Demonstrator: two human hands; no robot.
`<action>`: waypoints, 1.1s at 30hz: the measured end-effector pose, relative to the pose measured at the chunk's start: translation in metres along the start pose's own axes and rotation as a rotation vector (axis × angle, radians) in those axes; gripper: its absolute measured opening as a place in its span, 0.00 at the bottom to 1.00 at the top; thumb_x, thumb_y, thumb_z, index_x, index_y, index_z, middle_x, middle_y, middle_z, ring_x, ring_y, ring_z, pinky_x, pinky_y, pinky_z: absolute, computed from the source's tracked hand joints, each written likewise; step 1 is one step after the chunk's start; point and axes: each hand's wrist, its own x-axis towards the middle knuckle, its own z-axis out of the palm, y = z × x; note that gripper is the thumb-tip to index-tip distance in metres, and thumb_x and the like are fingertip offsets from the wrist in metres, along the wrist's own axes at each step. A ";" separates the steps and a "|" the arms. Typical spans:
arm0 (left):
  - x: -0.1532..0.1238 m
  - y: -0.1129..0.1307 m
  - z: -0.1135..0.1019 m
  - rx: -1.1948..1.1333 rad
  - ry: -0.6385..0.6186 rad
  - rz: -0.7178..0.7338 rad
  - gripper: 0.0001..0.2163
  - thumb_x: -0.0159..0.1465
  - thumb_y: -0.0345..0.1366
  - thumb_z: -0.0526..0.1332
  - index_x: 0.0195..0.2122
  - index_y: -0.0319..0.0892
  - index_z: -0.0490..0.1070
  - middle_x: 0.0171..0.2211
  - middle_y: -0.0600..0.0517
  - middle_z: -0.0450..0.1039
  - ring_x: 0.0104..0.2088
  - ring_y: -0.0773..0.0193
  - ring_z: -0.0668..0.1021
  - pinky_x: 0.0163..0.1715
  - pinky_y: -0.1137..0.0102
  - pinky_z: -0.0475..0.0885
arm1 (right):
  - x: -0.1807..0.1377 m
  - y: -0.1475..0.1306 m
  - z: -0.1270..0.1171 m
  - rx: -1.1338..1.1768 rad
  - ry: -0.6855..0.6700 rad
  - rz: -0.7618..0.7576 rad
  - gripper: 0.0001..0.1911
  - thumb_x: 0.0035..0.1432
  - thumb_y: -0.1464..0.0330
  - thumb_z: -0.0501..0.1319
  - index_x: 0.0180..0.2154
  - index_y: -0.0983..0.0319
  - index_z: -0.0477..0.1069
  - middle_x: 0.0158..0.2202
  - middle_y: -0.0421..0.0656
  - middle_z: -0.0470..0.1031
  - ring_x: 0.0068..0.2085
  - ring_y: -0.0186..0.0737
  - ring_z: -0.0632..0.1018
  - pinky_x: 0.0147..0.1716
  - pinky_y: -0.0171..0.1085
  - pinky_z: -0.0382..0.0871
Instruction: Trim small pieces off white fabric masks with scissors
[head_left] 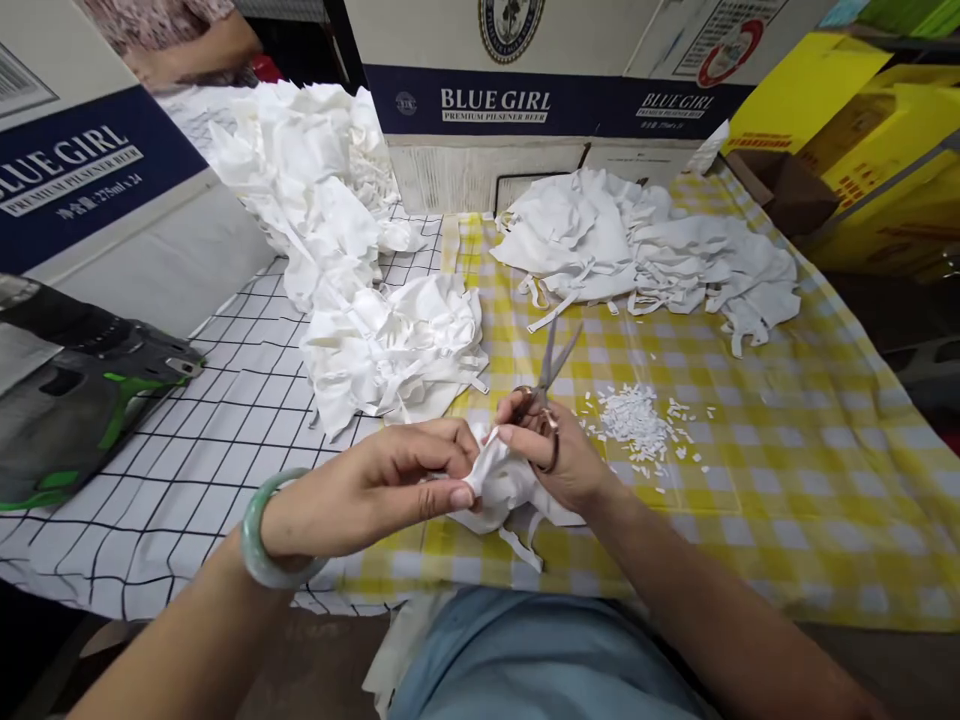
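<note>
Between my two hands, a white fabric piece (504,482) with narrow straps is stretched a little above the yellow-checked cloth. My left hand (390,485), a green bangle (264,535) on its wrist, pinches one edge of the fabric. With thumb and finger my right hand (562,455) grips the same piece. Scissors (550,368) also hang on the right hand's fingers, blades spread and pointing away from me. Right of that hand lies a small heap of white clippings (637,425). Ahead on the left is a pile of white fabric pieces (397,345).
Another white fabric pile (645,240) lies at the back right. Beer cartons (555,110) wall off the table's far side. A grey-green device (82,390) stands at the left edge. Yellow packages (870,150) sit beyond the right edge. Another person's arm (199,50) shows at upper left.
</note>
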 end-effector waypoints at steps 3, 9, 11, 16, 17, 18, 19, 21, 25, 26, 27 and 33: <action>0.008 -0.004 0.016 0.039 0.225 0.158 0.11 0.68 0.36 0.58 0.30 0.43 0.78 0.41 0.43 0.71 0.47 0.56 0.74 0.50 0.63 0.71 | 0.003 0.013 0.014 0.042 -0.034 0.038 0.17 0.47 0.59 0.71 0.33 0.59 0.68 0.30 0.38 0.70 0.31 0.36 0.72 0.35 0.36 0.69; 0.030 -0.033 0.055 -0.402 0.500 0.173 0.13 0.69 0.38 0.55 0.31 0.42 0.76 0.41 0.47 0.67 0.31 0.66 0.71 0.31 0.69 0.70 | 0.000 0.021 0.016 0.062 -0.064 0.083 0.26 0.41 0.50 0.72 0.33 0.59 0.65 0.28 0.37 0.70 0.32 0.38 0.74 0.36 0.39 0.71; 0.034 -0.041 0.065 -0.464 0.613 0.119 0.13 0.69 0.39 0.56 0.30 0.40 0.74 0.40 0.49 0.65 0.26 0.70 0.66 0.26 0.71 0.66 | -0.004 0.017 0.006 -0.081 -0.029 0.075 0.24 0.47 0.50 0.70 0.33 0.59 0.65 0.28 0.37 0.70 0.32 0.38 0.74 0.37 0.38 0.71; 0.040 -0.049 0.082 -0.335 0.815 0.054 0.14 0.69 0.41 0.56 0.30 0.41 0.73 0.36 0.49 0.65 0.30 0.67 0.67 0.29 0.70 0.66 | -0.022 -0.005 -0.019 -0.744 0.106 -0.106 0.15 0.55 0.56 0.66 0.32 0.60 0.68 0.32 0.40 0.71 0.35 0.39 0.72 0.36 0.37 0.66; 0.041 -0.049 0.085 -0.290 0.828 0.055 0.14 0.69 0.41 0.56 0.30 0.41 0.73 0.37 0.48 0.65 0.32 0.65 0.69 0.30 0.70 0.68 | -0.027 -0.010 -0.021 -0.836 0.072 -0.132 0.15 0.55 0.56 0.66 0.30 0.60 0.68 0.30 0.40 0.70 0.34 0.38 0.71 0.35 0.37 0.65; 0.041 -0.048 0.086 -0.243 0.830 0.058 0.13 0.70 0.41 0.55 0.31 0.42 0.73 0.39 0.47 0.65 0.36 0.63 0.70 0.32 0.68 0.69 | -0.031 -0.014 -0.022 -0.900 0.032 -0.154 0.15 0.54 0.57 0.66 0.28 0.60 0.67 0.27 0.39 0.69 0.32 0.38 0.70 0.34 0.37 0.64; 0.041 -0.048 0.088 -0.195 0.827 0.063 0.13 0.70 0.40 0.55 0.31 0.42 0.73 0.40 0.47 0.65 0.39 0.61 0.71 0.35 0.67 0.70 | -0.034 -0.017 -0.023 -0.945 -0.002 -0.171 0.16 0.54 0.57 0.66 0.26 0.60 0.65 0.25 0.39 0.68 0.29 0.37 0.69 0.33 0.37 0.63; 0.041 -0.047 0.090 -0.105 0.815 0.077 0.12 0.70 0.39 0.53 0.33 0.43 0.73 0.42 0.46 0.65 0.45 0.57 0.71 0.41 0.64 0.70 | -0.040 -0.020 -0.023 -1.000 -0.035 -0.181 0.19 0.52 0.57 0.67 0.23 0.60 0.62 0.22 0.37 0.66 0.26 0.35 0.67 0.30 0.36 0.61; 0.039 -0.046 0.090 0.042 0.804 0.141 0.12 0.71 0.34 0.52 0.32 0.43 0.71 0.41 0.46 0.66 0.50 0.56 0.68 0.49 0.61 0.67 | -0.045 -0.018 -0.025 -1.052 -0.034 -0.179 0.21 0.50 0.57 0.68 0.21 0.60 0.60 0.19 0.36 0.66 0.24 0.34 0.66 0.30 0.36 0.59; 0.039 -0.046 0.090 0.062 0.800 0.152 0.12 0.71 0.34 0.51 0.32 0.43 0.70 0.41 0.45 0.66 0.50 0.56 0.68 0.49 0.61 0.67 | -0.045 -0.018 -0.026 -1.064 -0.032 -0.181 0.21 0.50 0.57 0.68 0.21 0.60 0.60 0.19 0.36 0.65 0.24 0.33 0.65 0.30 0.36 0.59; 0.039 -0.046 0.090 0.073 0.796 0.160 0.12 0.71 0.33 0.51 0.31 0.43 0.69 0.41 0.45 0.66 0.50 0.56 0.68 0.49 0.61 0.66 | -0.045 -0.017 -0.027 -1.078 -0.030 -0.184 0.21 0.50 0.57 0.69 0.20 0.60 0.60 0.19 0.35 0.65 0.23 0.33 0.64 0.29 0.35 0.58; 0.039 -0.046 0.091 0.104 0.783 0.182 0.11 0.70 0.31 0.51 0.31 0.42 0.67 0.40 0.46 0.64 0.48 0.57 0.68 0.47 0.61 0.67 | -0.043 -0.018 -0.029 -1.090 -0.051 -0.173 0.21 0.49 0.57 0.69 0.20 0.60 0.61 0.18 0.35 0.63 0.22 0.32 0.63 0.28 0.35 0.58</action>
